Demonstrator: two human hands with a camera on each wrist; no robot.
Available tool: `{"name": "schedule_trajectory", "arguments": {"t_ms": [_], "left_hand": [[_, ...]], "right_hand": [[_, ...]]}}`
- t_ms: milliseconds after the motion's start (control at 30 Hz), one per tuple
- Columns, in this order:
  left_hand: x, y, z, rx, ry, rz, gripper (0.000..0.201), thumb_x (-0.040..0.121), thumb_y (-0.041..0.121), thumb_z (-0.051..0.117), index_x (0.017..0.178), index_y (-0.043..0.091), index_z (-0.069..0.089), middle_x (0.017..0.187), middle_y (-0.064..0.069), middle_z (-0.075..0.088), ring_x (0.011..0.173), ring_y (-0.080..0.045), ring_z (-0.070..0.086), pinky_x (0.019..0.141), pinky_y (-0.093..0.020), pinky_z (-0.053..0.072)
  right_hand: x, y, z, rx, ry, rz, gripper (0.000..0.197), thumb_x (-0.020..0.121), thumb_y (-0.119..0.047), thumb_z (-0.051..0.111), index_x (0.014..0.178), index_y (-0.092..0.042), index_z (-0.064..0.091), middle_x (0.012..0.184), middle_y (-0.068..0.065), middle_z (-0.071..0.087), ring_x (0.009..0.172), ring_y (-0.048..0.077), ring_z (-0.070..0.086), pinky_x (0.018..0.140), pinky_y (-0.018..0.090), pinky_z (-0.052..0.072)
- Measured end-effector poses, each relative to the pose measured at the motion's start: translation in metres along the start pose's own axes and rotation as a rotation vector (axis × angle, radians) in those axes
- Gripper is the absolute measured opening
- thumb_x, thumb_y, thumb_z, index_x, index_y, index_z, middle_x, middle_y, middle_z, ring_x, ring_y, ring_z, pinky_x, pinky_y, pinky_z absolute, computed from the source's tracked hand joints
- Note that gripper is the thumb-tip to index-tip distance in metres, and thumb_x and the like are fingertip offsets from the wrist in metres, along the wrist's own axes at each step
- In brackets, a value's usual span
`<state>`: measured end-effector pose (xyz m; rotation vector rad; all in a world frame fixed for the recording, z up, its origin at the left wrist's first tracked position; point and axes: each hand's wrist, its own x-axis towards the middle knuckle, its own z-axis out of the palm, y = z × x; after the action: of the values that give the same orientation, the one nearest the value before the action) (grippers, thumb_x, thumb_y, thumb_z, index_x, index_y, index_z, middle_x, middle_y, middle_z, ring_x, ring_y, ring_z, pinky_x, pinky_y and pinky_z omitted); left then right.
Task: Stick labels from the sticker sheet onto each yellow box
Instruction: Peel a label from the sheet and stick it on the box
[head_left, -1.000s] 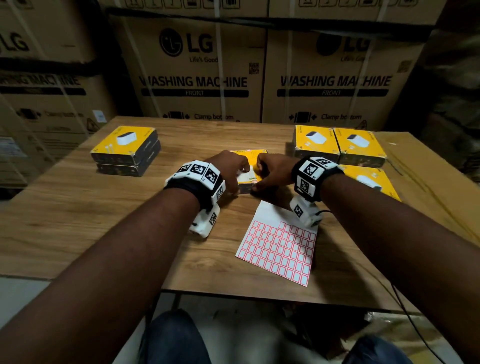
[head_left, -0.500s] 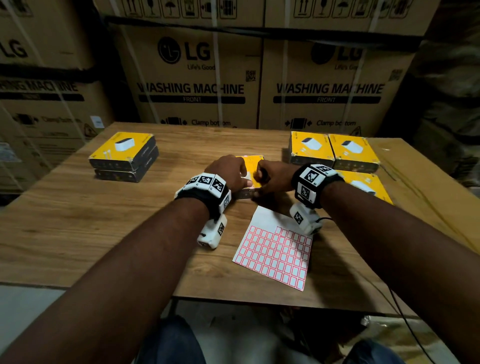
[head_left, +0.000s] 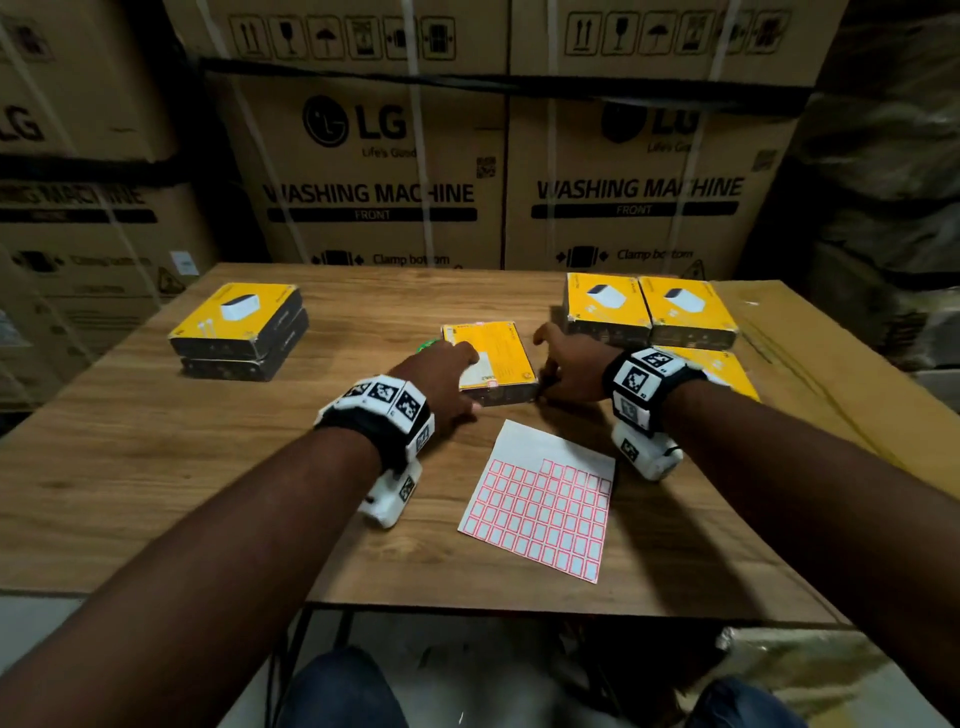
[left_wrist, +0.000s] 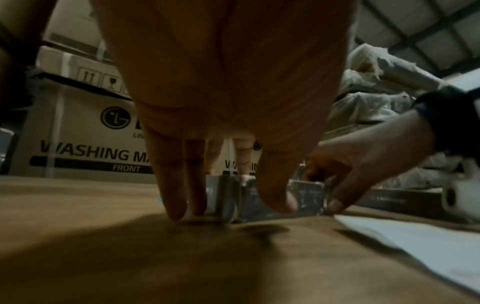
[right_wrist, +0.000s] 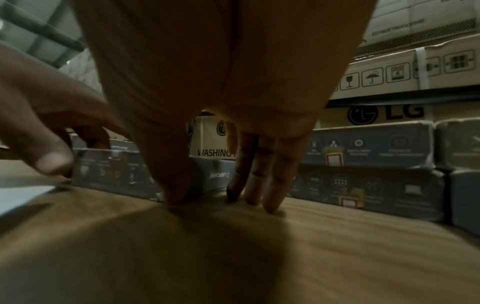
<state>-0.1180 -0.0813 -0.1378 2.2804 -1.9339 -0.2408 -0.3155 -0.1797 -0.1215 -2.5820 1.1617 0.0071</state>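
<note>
Where seen overhead: yellow box (head_left: 488, 358) lies flat between both hands
Left hand (head_left: 441, 379): fingers straight, touching box
Right hand (head_left: 571, 364): fingers straight, thumb at box corner
Wrist views only: fingertips (right_wrist: 270, 205) rest on wooden table (head_left: 156, 467)
Room: washing-machine cartons (head_left: 374, 171) behind

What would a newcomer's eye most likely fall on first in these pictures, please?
Probably the yellow box at the table's centre, flanked by the left hand and the right hand. Next, the red-bordered sticker sheet lying just in front of it, and the big washing machine cartons stacked behind the table.
</note>
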Motion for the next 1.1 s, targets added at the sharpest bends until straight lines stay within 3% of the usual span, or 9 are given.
{"name": "schedule_trajectory", "arguments": {"t_ms": [133,267,433,533,667,767,867,933,1100], "left_hand": [[-0.003,0.007,0.006,0.03,0.032,-0.03,0.084,0.067,0.022,0.087,0.134,0.016,0.038,0.133,-0.014,0.049,0.121,-0.034,0.051,0.097,-0.042,0.046],[-0.004,0.013,0.006,-0.085,0.075,-0.068,0.079,0.065,0.004,0.084,0.13,0.012,0.041,0.125,-0.02,0.051,0.106,-0.036,0.06,0.084,-0.043,0.055],[-0.007,0.006,-0.008,-0.196,0.214,-0.071,0.083,0.061,0.001,0.086,0.135,0.015,0.049,0.132,-0.015,0.045,0.116,-0.032,0.053,0.09,-0.031,0.045],[-0.007,0.01,-0.031,-0.264,0.332,-0.062,0.063,0.065,0.009,0.084,0.123,0.013,0.059,0.121,-0.014,0.058,0.111,-0.031,0.056,0.09,-0.032,0.045],[-0.005,0.018,-0.057,-0.372,0.416,-0.053,0.036,0.075,0.014,0.079,0.109,0.009,0.066,0.104,-0.007,0.069,0.093,-0.022,0.064,0.078,-0.025,0.045],[-0.003,0.026,-0.068,-0.577,0.452,-0.006,0.037,0.083,0.018,0.074,0.119,0.015,0.062,0.105,0.0,0.068,0.093,-0.014,0.063,0.079,-0.021,0.044],[0.0,0.036,-0.071,-0.707,0.401,0.02,0.038,0.092,0.028,0.064,0.127,0.017,0.054,0.113,-0.003,0.067,0.102,-0.02,0.064,0.085,-0.029,0.05],[-0.002,0.042,-0.065,-0.761,0.3,0.015,0.052,0.09,0.038,0.063,0.137,0.025,0.043,0.113,-0.002,0.067,0.101,-0.021,0.066,0.086,-0.036,0.054],[-0.013,0.058,-0.04,-0.889,0.026,0.031,0.069,0.091,0.033,0.065,0.147,0.03,0.024,0.118,-0.002,0.062,0.096,-0.018,0.066,0.068,-0.038,0.061]], "right_hand": [[-0.001,-0.009,0.004,-0.065,0.011,-0.046,0.069,0.079,-0.024,0.078,0.134,-0.007,0.039,0.122,0.012,0.063,0.112,0.03,0.06,0.09,0.038,0.05],[0.001,-0.014,0.012,-0.067,0.091,-0.118,0.073,0.079,-0.022,0.075,0.137,-0.009,0.033,0.118,0.014,0.062,0.105,0.033,0.062,0.082,0.036,0.05],[0.003,-0.013,0.006,0.058,0.249,-0.177,0.065,0.074,-0.015,0.079,0.13,-0.008,0.047,0.119,0.012,0.057,0.105,0.028,0.057,0.081,0.029,0.045],[0.004,-0.015,-0.009,0.118,0.421,-0.177,0.05,0.072,-0.007,0.076,0.118,-0.007,0.057,0.111,0.01,0.062,0.099,0.026,0.059,0.073,0.023,0.037],[0.001,-0.01,-0.028,0.171,0.577,-0.147,0.033,0.074,-0.019,0.079,0.104,-0.012,0.065,0.098,0.006,0.063,0.087,0.021,0.057,0.063,0.021,0.03],[-0.003,-0.004,-0.042,0.445,0.468,-0.093,0.035,0.081,-0.028,0.076,0.108,-0.015,0.058,0.1,0.0,0.062,0.083,0.016,0.06,0.066,0.024,0.047],[-0.011,-0.002,-0.055,0.829,0.333,-0.045,0.035,0.089,-0.032,0.068,0.113,-0.01,0.055,0.106,0.008,0.068,0.091,0.022,0.069,0.07,0.039,0.06],[-0.018,0.0,-0.063,0.878,0.339,-0.029,0.032,0.093,-0.032,0.063,0.112,-0.007,0.057,0.106,0.012,0.068,0.091,0.025,0.07,0.07,0.042,0.061],[-0.032,0.016,-0.065,0.99,0.341,0.08,0.025,0.098,-0.028,0.055,0.104,-0.005,0.061,0.096,0.012,0.068,0.078,0.028,0.066,0.072,0.043,0.057]]}}
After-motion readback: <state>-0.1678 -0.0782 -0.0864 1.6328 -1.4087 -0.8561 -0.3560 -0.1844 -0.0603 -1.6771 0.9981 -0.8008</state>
